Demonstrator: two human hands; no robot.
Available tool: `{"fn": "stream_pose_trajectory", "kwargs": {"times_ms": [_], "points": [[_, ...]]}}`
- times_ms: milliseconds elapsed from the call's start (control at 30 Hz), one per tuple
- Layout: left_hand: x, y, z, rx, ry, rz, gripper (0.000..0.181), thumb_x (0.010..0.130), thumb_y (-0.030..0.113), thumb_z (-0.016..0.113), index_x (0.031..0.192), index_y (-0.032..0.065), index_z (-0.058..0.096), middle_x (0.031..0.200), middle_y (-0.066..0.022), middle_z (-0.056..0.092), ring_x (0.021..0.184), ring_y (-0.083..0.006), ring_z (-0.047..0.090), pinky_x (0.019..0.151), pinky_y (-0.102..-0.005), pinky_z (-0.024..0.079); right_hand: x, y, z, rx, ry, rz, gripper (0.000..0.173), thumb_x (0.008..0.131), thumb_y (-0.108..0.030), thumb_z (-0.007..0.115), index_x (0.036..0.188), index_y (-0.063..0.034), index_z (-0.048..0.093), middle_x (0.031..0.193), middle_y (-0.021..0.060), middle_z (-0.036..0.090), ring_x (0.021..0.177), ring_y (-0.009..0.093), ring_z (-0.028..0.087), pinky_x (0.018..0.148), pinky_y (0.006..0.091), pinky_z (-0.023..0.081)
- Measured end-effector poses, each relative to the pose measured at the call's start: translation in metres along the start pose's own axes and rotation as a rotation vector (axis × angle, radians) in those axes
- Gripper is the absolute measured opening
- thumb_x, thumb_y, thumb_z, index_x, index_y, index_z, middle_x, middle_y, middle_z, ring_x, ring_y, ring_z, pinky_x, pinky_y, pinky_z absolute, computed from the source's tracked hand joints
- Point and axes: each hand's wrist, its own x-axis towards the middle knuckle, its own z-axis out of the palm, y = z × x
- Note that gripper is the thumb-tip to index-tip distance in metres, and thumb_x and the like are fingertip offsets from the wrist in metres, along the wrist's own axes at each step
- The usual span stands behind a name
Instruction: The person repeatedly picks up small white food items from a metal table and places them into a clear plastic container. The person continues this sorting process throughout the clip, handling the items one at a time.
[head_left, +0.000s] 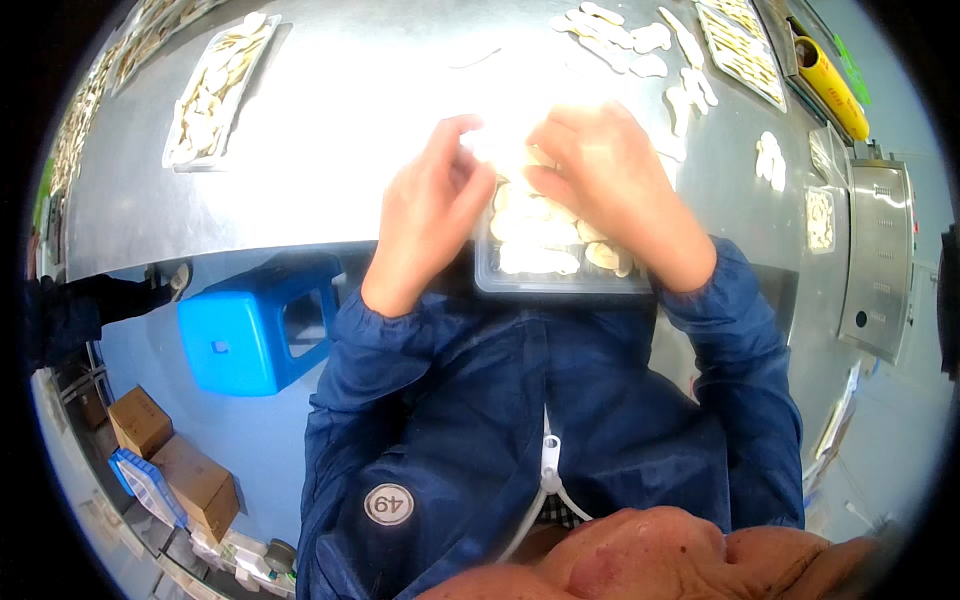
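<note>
A clear plastic tray lies in front of my body at the table edge, with pale flat slices, perhaps of mushroom, laid in it. My left hand is at the tray's left side, thumb and forefinger bent towards each other. Over the tray's far right part is my right hand, its fingers curled down at the slices. Strong glare washes out both sets of fingertips, so whether either hand grips a slice does not show. Loose slices are spread on the metal table beyond my right hand.
Filled trays stand at the left and far right of the metal table. A yellow tube and a steel appliance are at right. A blue stool, cardboard boxes and another person's leg are at left.
</note>
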Motion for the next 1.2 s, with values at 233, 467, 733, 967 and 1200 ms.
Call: {"fn": "stream_pose_trajectory", "kwargs": {"times_ms": [233, 467, 733, 967, 1200], "points": [[-0.001, 0.001, -0.001, -0.034, -0.008, -0.021, 0.041, 0.095, 0.009, 0.066, 0.134, 0.0049, 0.059, 0.079, -0.0029, 0.063, 0.068, -0.0084, 0.059, 0.062, -0.0254, 0.049, -0.001, -0.002, 0.002, -0.028, -0.001, -0.005, 0.022, 0.078, -0.021, 0.081, 0.089, -0.0080, 0.068, 0.086, 0.0058, 0.066, 0.085, 0.025, 0.066, 0.077, 0.0391, 0.045], [-0.002, 0.004, -0.001, -0.042, 0.010, -0.021, 0.039, 0.095, 0.008, 0.066, 0.133, 0.0034, 0.060, 0.077, -0.0025, 0.062, 0.068, -0.0079, 0.057, 0.063, -0.0250, 0.048, -0.002, -0.003, 0.002, -0.010, 0.014, 0.001, 0.022, 0.079, -0.019, 0.079, 0.095, -0.0057, 0.071, 0.085, 0.0083, 0.065, 0.083, 0.027, 0.065, 0.078, 0.0390, 0.048], [-0.001, 0.004, 0.001, -0.046, 0.025, -0.027, 0.036, 0.096, 0.008, 0.065, 0.131, 0.0016, 0.061, 0.076, -0.0028, 0.062, 0.068, -0.0078, 0.056, 0.064, -0.0245, 0.047, -0.002, 0.000, -0.004, -0.003, 0.028, 0.005, 0.023, 0.078, -0.024, 0.082, 0.088, -0.0079, 0.069, 0.084, 0.0062, 0.066, 0.083, 0.025, 0.067, 0.075, 0.0407, 0.046], [-0.016, -0.003, 0.002, -0.044, 0.203, 0.016, 0.027, 0.097, 0.004, 0.062, 0.123, -0.0025, 0.065, 0.078, -0.0022, 0.063, 0.068, -0.0063, 0.054, 0.061, -0.0224, 0.045, 0.003, 0.079, -0.041, 0.085, 0.311, 0.170, 0.016, 0.088, -0.020, 0.076, 0.092, -0.0048, 0.075, 0.086, 0.0115, 0.073, 0.075, 0.026, 0.073, 0.065, 0.0352, 0.057], [-0.032, -0.031, 0.007, 0.012, 0.374, 0.102, 0.022, 0.097, -0.002, 0.060, 0.118, -0.0002, 0.067, 0.077, -0.0023, 0.064, 0.066, -0.0051, 0.054, 0.060, -0.0206, 0.043, 0.029, 0.142, -0.019, -0.041, -0.047, 0.454, 0.027, 0.089, -0.029, 0.070, 0.098, -0.0043, 0.076, 0.089, 0.0146, 0.074, 0.082, 0.030, 0.071, 0.075, 0.0386, 0.056]]}}
